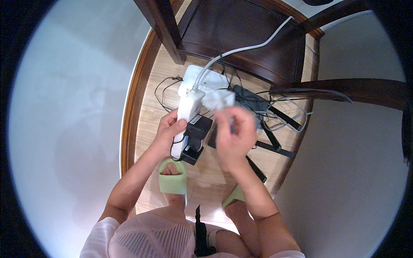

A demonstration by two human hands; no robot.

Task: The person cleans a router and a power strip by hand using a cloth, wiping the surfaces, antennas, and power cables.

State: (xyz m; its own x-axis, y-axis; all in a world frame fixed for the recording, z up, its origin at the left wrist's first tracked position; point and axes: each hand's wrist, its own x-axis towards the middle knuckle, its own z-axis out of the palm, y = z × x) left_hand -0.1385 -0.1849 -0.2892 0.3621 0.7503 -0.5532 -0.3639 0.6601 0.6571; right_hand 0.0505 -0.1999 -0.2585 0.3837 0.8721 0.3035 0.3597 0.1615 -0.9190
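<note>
My left hand [168, 131] is wrapped round a white power strip [178, 144], held up at a slant above the floor. Black power adapters [198, 125] are plugged into its right side, and a thick white cord [234, 50] leaves its upper end. To the right of the strip, my right hand [234, 135] is blurred by motion, its fingers curled in. At its fingertips is a crumpled-looking white thing [219, 99]; the blur hides what it is and how it is gripped.
Behind the strip lies a flat white device [189, 77]. Black and grey cables tangle around a dark router-like box with flat antennas [286, 118] on the wooden floor. Dark wooden furniture [241, 34] stands at the back, a pale wall [77, 112] at left. Green slippers [173, 182] are below.
</note>
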